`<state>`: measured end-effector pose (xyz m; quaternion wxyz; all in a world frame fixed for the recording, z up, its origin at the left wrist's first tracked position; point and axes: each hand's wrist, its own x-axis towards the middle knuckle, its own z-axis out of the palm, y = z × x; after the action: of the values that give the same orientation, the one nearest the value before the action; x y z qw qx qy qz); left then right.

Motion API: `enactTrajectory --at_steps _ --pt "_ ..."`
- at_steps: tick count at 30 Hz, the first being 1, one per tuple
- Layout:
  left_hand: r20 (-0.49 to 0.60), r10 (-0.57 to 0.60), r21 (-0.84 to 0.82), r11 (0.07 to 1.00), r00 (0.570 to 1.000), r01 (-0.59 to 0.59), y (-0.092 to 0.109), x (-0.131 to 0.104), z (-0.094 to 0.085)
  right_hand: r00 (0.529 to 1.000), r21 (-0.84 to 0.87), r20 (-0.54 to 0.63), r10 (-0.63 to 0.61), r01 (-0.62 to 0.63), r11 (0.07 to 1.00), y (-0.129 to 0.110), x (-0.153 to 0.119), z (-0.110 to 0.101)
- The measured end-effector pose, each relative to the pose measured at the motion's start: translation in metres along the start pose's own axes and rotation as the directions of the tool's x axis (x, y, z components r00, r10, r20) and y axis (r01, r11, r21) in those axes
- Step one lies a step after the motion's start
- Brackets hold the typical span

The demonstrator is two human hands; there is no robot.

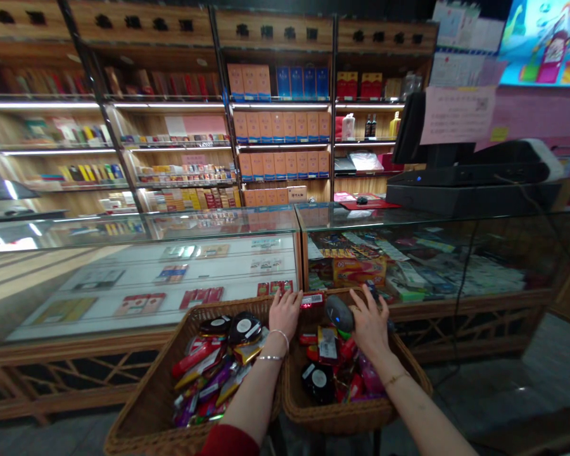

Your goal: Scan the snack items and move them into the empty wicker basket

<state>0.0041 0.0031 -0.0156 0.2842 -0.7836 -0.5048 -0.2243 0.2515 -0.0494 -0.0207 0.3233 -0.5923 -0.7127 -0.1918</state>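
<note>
My left hand (285, 313) is closed on the end of a small red packet (312, 299), whose white barcode label faces me. A patch of red light shows on the packet's lower edge. Wrapped round a dark grey barcode scanner (338, 315), my right hand (371, 320) holds its head close to the packet, apart from it. Both hands are over two wicker baskets. In the left basket (145, 392) lie bright wrapped snacks and round black packs (246, 327). The right basket (342, 415) holds red and purple packets and another round black pack (317, 379).
A glass display counter (228, 221) runs across behind the baskets, with flat packs inside. On its right end stand a monitor (411, 130) and a black machine (475, 180); a dark cable (463, 272) hangs down. Shelves with boxed goods (280, 126) line the back wall.
</note>
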Motion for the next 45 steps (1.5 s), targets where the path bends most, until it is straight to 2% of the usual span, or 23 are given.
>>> enactTrajectory --at_steps 5,15,28,45 --pt "-0.005 -0.003 -0.015 1.000 1.000 0.003 0.0001 -0.0003 0.0001 1.000 -0.003 0.011 0.018 -0.018 1.000 -0.0036 0.0000 -0.0043" --pt "0.024 -0.014 -0.023 1.000 1.000 0.015 0.0022 0.0002 -0.0044 1.000 0.017 -0.007 -0.015 0.015 1.000 -0.0012 -0.0013 -0.0001" --pt "0.016 -0.024 -0.028 0.999 1.000 0.025 0.0023 -0.0008 -0.0025 0.999 0.005 0.013 -0.029 0.029 1.000 -0.0007 -0.0019 0.0005" --pt "-0.014 -0.011 -0.040 0.999 1.000 0.011 0.0032 -0.0014 -0.0038 0.999 0.055 -0.020 -0.035 0.036 0.998 -0.0020 -0.0016 -0.0019"
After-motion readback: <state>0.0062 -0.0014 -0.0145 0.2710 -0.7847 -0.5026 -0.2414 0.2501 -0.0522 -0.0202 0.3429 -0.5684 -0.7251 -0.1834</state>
